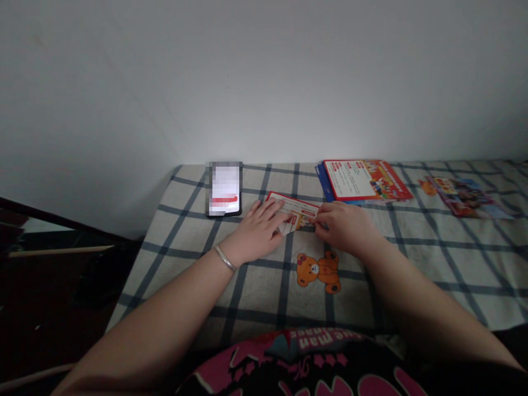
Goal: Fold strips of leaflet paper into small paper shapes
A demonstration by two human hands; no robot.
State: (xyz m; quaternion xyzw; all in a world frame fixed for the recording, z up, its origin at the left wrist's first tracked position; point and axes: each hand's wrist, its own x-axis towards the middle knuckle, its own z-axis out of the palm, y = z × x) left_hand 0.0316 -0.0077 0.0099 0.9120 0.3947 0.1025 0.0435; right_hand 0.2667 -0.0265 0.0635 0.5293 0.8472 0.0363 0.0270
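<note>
Shirt (305,368) lowest; left hand (258,228) flat on leaflet (299,212), right hand (346,225) pinching edge.

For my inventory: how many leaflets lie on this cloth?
3: narrow leaflet held by left hand and right hand; red-bordered leaflet behind it; third leaflet far right. More may hide under the second.

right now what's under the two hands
A printed flyer lies on the checked cloth under the left hand and right hand; their fingers hide its near edge.
</note>
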